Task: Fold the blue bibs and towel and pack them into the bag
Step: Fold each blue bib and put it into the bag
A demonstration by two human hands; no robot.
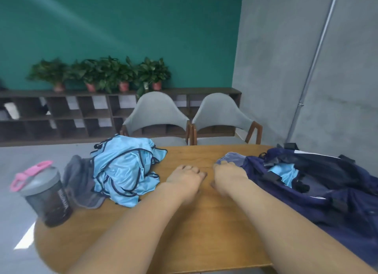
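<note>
Two hands sit empty at frame centre on the bare wooden counter [204,222]: left hand [185,176] palm down with fingers [196,170] loosely curled and narrow, holding nothing; right hand [228,176] just beside it, fingers [222,164] bent down, tips at or near a pale bluish-grey fabric piece [232,158] by the bag's left edge, contact not resolvable through the blur. Unfolded blue bibs [124,171] are heaped left of centre, dark piping tangled, close to the left hand but apart from its fingers. Grey towel [78,181] lies partly under that heap, further left, beside the shaker bottle [45,194] at the counter's lower-left edge. Navy bag [317,183] is open at right, one light blue item [284,172] already inside, so my read is packing is partly done and the next step is pulling a bib from the heap. Advice: left hand takes a single bib by its shoulder straps, not the bulk, since the piping will likely drag neighbours along. Lay it flat in the clear patch under both hands, smooth the slippery fabric outward, fold in halves, keep one palm on it. Mind the bottle when the towel gets tugged free. Keep the bag mouth propped open.
</note>
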